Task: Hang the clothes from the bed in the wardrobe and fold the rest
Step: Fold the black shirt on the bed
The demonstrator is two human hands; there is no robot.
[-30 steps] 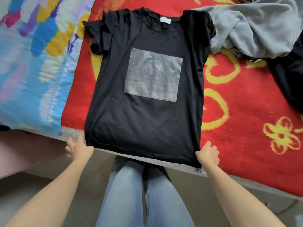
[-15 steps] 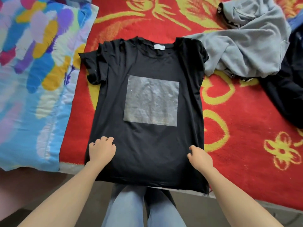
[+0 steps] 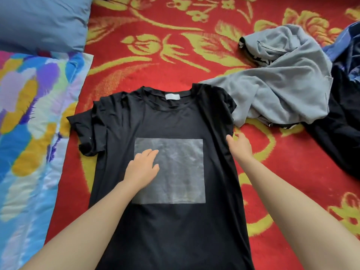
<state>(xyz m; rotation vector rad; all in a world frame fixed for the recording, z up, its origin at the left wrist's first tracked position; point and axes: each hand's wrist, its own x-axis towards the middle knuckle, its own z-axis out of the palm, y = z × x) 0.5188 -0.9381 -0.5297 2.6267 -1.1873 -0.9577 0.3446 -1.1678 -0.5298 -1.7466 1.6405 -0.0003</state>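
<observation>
A red blanket with yellow flowers covers the bed, with a multicoloured quilt along its left side. The black T-shirt lies flat and front up on the blanket, collar away from the person. A crumpled grey sweatshirt touches its right shoulder. The left hand rests flat, fingers straight, on the shirt's grey square print; the right hand lies with fingers loosely extended on the shirt's right edge

Soft, even daylight falls here, and only a faint shadow lies beneath the left hand. Wide-angle bending curves the frame's edges. The colourful quilt left of that hand looks smeared and slightly blurred.
</observation>
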